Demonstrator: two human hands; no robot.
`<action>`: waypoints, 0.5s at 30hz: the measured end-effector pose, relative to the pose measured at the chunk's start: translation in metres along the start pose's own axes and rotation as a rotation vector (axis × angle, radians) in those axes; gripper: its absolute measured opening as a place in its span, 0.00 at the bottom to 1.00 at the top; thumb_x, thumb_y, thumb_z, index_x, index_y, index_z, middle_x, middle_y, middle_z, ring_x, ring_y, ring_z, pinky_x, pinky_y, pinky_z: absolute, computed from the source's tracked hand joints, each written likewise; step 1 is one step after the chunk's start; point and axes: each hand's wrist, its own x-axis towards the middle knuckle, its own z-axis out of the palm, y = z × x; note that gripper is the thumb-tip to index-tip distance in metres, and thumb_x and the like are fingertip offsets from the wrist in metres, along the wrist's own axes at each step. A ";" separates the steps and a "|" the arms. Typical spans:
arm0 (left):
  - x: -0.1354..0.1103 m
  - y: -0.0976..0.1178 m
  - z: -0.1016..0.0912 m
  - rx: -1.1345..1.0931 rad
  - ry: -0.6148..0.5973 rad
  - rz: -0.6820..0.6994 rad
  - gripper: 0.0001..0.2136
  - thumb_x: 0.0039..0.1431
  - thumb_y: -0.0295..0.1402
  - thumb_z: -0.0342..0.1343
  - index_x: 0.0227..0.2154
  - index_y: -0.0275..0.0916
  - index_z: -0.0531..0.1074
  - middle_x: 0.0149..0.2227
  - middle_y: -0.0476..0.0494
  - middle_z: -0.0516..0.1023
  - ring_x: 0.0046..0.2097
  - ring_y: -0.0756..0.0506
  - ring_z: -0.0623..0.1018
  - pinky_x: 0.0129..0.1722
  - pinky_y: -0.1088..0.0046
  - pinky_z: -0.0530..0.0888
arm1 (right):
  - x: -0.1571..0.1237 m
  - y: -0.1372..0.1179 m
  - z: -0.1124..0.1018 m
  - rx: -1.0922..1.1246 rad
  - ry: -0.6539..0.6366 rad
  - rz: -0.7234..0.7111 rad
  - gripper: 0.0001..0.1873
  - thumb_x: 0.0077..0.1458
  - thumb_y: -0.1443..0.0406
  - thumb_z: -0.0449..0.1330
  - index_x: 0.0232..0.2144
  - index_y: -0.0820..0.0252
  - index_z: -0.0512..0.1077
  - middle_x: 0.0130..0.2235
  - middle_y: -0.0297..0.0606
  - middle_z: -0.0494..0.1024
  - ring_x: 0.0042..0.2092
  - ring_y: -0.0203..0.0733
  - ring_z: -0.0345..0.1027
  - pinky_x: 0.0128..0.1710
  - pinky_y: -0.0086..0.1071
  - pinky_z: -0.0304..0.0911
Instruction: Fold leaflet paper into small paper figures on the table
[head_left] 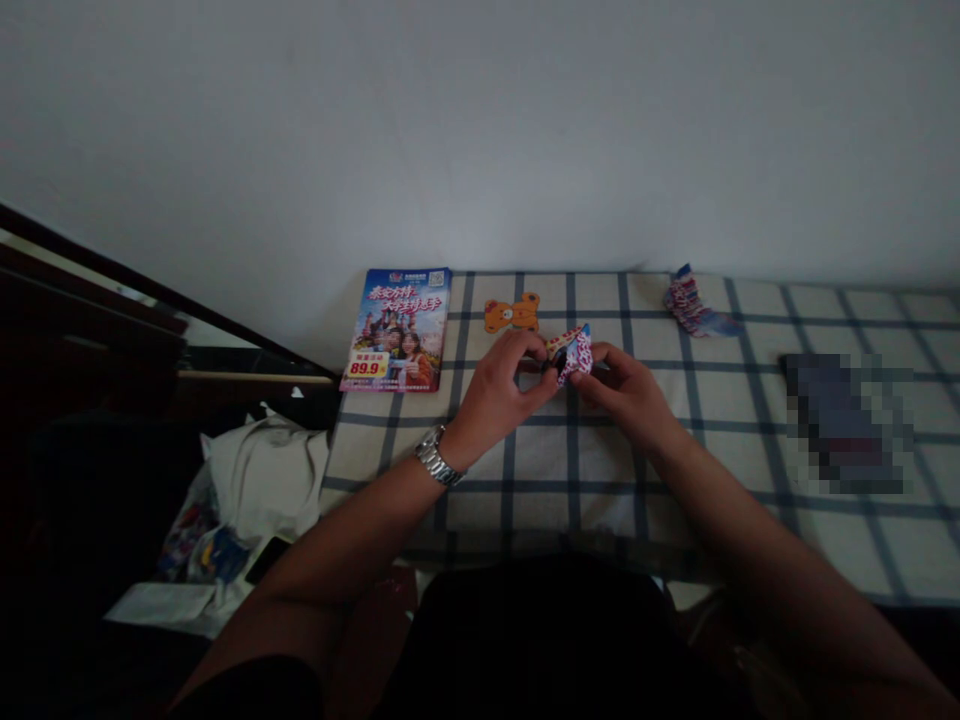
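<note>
My left hand (510, 372) and my right hand (622, 390) meet above the checked cloth, both with fingers closed on a small folded piece of printed paper (576, 352). The paper is patterned in red, white and blue, with a yellowish strip along its upper left. A dark patch shows on it by my left fingertips; I cannot make out what it is. Just beyond my left hand lies a flat orange bear-shaped piece (512, 313). A silver watch (439, 457) is on my left wrist.
The checked cloth (502, 500) covers the surface up to the wall. A colourful printed flyer (397, 330) lies back left, a pleated paper piece (694, 308) back right. A blurred dark object (847, 425) lies right. White bags (266, 470) stand below the left edge.
</note>
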 end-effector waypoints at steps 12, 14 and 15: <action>0.000 -0.014 0.005 -0.263 0.026 -0.113 0.17 0.66 0.34 0.64 0.53 0.44 0.65 0.51 0.40 0.77 0.51 0.45 0.82 0.46 0.69 0.82 | 0.001 0.006 -0.003 -0.064 0.031 -0.011 0.21 0.56 0.52 0.72 0.47 0.51 0.73 0.38 0.34 0.79 0.35 0.40 0.72 0.33 0.33 0.68; 0.001 -0.019 0.006 -0.346 0.017 -0.112 0.20 0.66 0.37 0.64 0.56 0.45 0.64 0.55 0.39 0.76 0.53 0.44 0.81 0.50 0.66 0.82 | 0.002 0.010 -0.005 -0.113 0.047 -0.062 0.20 0.57 0.52 0.72 0.47 0.51 0.73 0.42 0.36 0.80 0.41 0.42 0.75 0.41 0.36 0.72; 0.002 -0.022 0.007 -0.378 0.010 -0.103 0.21 0.67 0.39 0.64 0.57 0.45 0.63 0.57 0.38 0.75 0.54 0.43 0.81 0.52 0.64 0.82 | 0.002 0.012 -0.006 -0.122 0.046 -0.092 0.20 0.57 0.53 0.72 0.46 0.51 0.74 0.45 0.37 0.80 0.45 0.44 0.75 0.46 0.38 0.73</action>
